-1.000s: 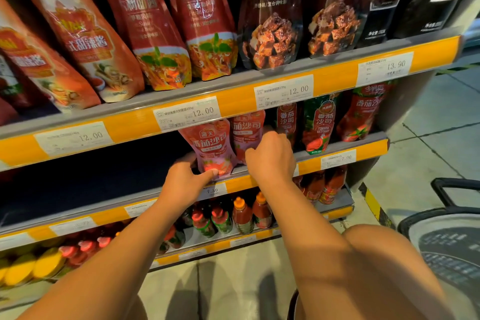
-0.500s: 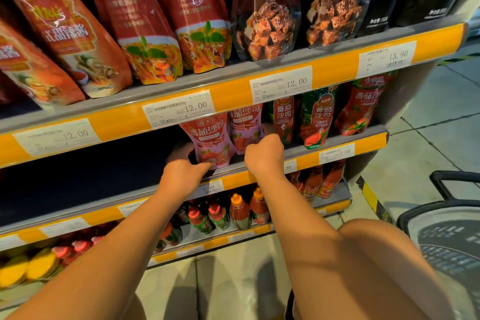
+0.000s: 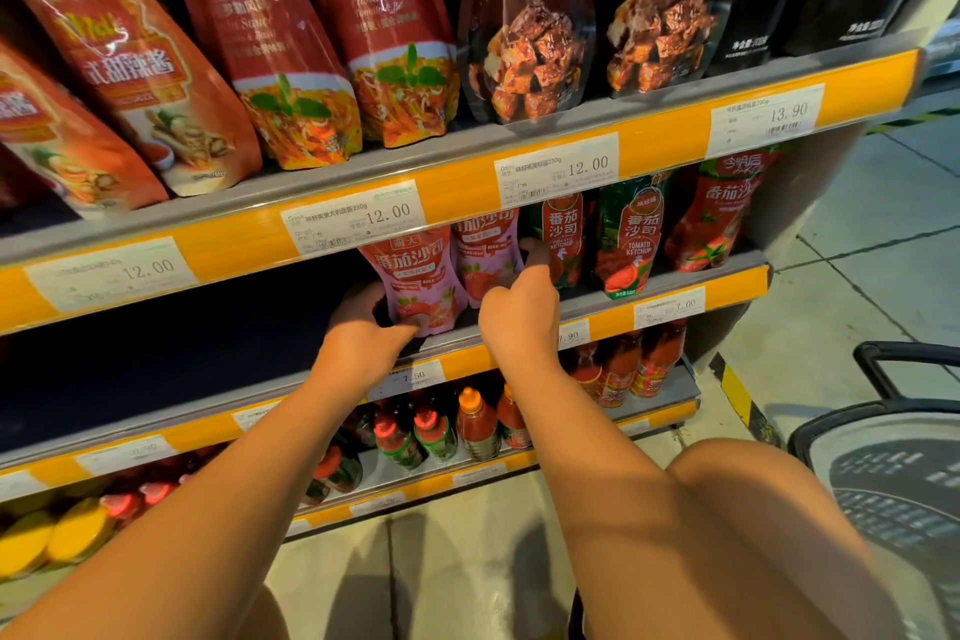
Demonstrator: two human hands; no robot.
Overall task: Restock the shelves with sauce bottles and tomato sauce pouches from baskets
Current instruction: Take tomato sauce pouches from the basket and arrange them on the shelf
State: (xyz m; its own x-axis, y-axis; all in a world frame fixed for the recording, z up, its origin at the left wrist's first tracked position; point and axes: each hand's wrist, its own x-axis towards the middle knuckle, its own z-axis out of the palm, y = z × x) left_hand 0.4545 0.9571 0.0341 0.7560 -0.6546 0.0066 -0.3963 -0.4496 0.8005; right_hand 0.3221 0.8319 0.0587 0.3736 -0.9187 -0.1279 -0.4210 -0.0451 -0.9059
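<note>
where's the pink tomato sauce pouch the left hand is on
In the head view, the pink pouch stands at the front of the middle shelf, centre frame, with a second pink pouch at its right and the left hand gripping its lower edge.

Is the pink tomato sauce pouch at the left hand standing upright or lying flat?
Upright: the pink tomato sauce pouch stands on the middle shelf, label facing out, while the left hand holds its lower edge.

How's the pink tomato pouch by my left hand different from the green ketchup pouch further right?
The pink pouch is pale pink; the green ketchup pouch is dark green with red. The left hand holds the pink one at its base; the green one stands untouched. Both stand upright on the middle shelf and show tomatoes.
</note>
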